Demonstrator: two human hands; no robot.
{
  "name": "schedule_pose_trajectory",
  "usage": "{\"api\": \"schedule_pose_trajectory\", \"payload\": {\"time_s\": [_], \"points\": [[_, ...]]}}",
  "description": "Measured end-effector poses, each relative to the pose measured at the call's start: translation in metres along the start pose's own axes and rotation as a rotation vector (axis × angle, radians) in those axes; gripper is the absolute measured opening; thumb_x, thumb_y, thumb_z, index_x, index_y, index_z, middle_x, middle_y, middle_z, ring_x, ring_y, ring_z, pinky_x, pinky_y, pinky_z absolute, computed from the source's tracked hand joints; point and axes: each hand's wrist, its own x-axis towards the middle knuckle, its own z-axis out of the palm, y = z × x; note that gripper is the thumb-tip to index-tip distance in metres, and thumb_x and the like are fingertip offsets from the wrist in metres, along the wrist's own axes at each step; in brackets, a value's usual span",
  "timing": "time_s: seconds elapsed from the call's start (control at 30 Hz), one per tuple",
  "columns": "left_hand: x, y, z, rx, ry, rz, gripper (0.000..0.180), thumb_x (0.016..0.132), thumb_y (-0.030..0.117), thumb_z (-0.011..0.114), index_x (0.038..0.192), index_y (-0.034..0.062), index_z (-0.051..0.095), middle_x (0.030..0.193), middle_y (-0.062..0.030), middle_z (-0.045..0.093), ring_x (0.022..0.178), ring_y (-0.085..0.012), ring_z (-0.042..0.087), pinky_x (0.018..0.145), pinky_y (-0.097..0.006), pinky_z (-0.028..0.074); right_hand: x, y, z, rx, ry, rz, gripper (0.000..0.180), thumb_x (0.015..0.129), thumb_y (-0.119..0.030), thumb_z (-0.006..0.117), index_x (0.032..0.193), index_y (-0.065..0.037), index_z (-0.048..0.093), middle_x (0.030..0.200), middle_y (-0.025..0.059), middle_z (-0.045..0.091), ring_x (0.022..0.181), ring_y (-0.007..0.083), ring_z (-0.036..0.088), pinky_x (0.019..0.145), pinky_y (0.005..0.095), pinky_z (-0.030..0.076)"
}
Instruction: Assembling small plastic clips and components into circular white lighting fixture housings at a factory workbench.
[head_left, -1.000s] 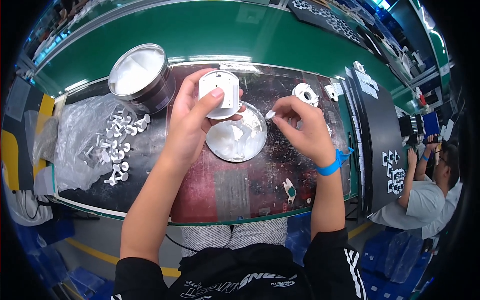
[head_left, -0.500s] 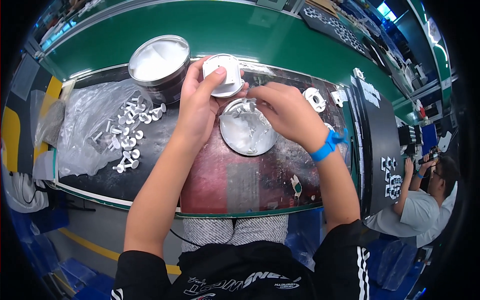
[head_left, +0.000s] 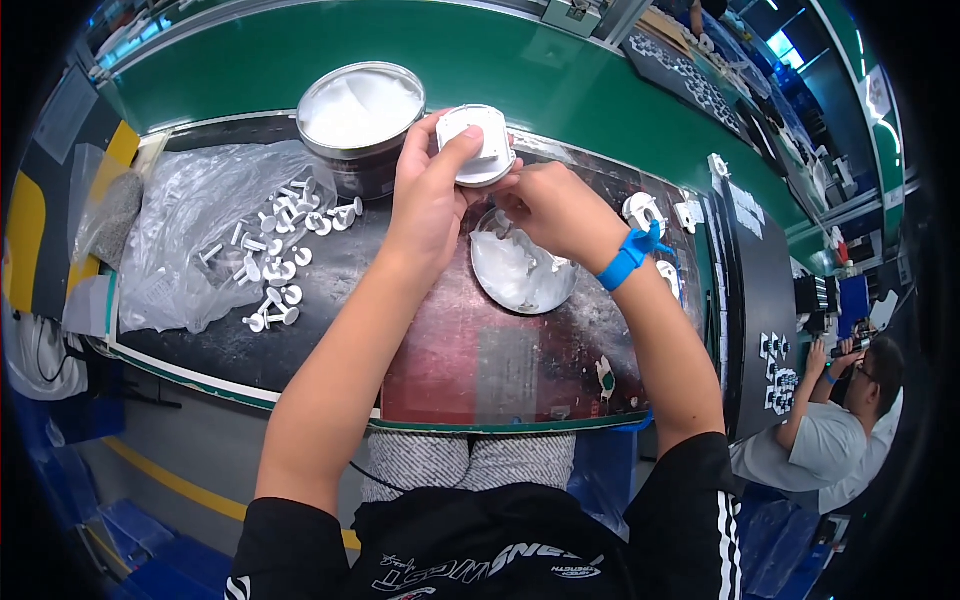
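Observation:
My left hand [head_left: 432,200] grips a white round-edged plastic part [head_left: 482,147], its thumb lying across the raised squarish middle. My right hand [head_left: 562,207], with a blue band at the wrist, is just right of that part. Its fingers are curled and pinched together above the far rim of a shallow dish [head_left: 520,303]; what they hold, if anything, is hidden. White paste [head_left: 512,262] is smeared over the dish's inside. Left of my left hand, many small white mushroom-shaped plastic pieces [head_left: 274,268] lie loose by the mouth of a clear plastic bag [head_left: 190,215].
A large tin [head_left: 362,165] of white paste stands at the back, close to my left hand. White ring-shaped parts [head_left: 643,213] lie along the mat's right side. Farther right, a black board [head_left: 757,330] carries small parts, and another person [head_left: 840,430] works beside it.
My right hand's fingers have moved left relative to the dish, closer to the white plastic part. My left hand keeps its grip. The whole view has shifted slightly.

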Motion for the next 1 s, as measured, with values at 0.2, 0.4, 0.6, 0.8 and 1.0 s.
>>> {"api": "schedule_pose_trajectory", "payload": {"time_s": [0.2, 0.4, 0.6, 0.8, 1.0], "points": [[-0.002, -0.002, 0.005, 0.023, 0.002, -0.010, 0.047, 0.094, 0.016, 0.061, 0.129, -0.0001, 0.034, 0.109, -0.0231, 0.062, 0.089, -0.0305, 0.069, 0.076, -0.038, 0.061, -0.005, -0.003, 0.004, -0.044, 0.084, -0.001, 0.009, 0.076, -0.002, 0.061, 0.084, 0.000, 0.065, 0.081, 0.0217, 0.065, 0.080, 0.0397, 0.065, 0.071, 0.0486, 0.053], [-0.003, 0.000, 0.008, 0.024, 0.009, -0.019, 0.047, 0.094, 0.016, 0.061, 0.129, 0.0003, 0.033, 0.110, -0.0226, 0.062, 0.089, -0.0295, 0.069, 0.076, -0.039, 0.061, -0.025, -0.004, -0.017, 0.487, 0.279, 0.250, 0.022, 0.088, -0.004, 0.066, 0.109, 0.000, 0.069, 0.085, 0.0044, 0.068, 0.073, 0.0087, 0.060, 0.066, 0.0258, 0.049], [-0.006, -0.001, 0.011, 0.042, 0.011, -0.032, 0.046, 0.094, 0.015, 0.060, 0.130, 0.0020, 0.035, 0.112, -0.0237, 0.061, 0.091, -0.0298, 0.069, 0.077, -0.038, 0.060, -0.063, 0.001, -0.022, 1.178, 0.402, 0.342, 0.028, 0.097, -0.006, 0.056, 0.123, 0.004, 0.061, 0.087, 0.0005, 0.059, 0.078, 0.0073, 0.054, 0.071, 0.0217, 0.046], [-0.010, -0.005, 0.016, 0.082, 0.018, -0.023, 0.044, 0.095, 0.015, 0.058, 0.131, 0.0037, 0.034, 0.113, -0.0215, 0.061, 0.094, -0.0302, 0.068, 0.081, -0.039, 0.060, -0.079, 0.007, -0.020, 1.389, 0.517, 0.306, 0.027, 0.096, -0.008, 0.059, 0.122, 0.001, 0.059, 0.092, 0.0027, 0.061, 0.079, 0.0080, 0.056, 0.071, 0.0218, 0.048], [-0.018, -0.007, 0.022, 0.204, -0.084, -0.142, 0.046, 0.094, 0.017, 0.060, 0.131, 0.0033, 0.037, 0.114, -0.0223, 0.061, 0.095, -0.0300, 0.068, 0.078, -0.039, 0.059, -0.084, 0.005, -0.023, 1.561, 0.571, 0.348, 0.028, 0.091, -0.009, 0.068, 0.115, -0.006, 0.054, 0.101, 0.0099, 0.067, 0.089, 0.0133, 0.066, 0.070, 0.0247, 0.052]]}}
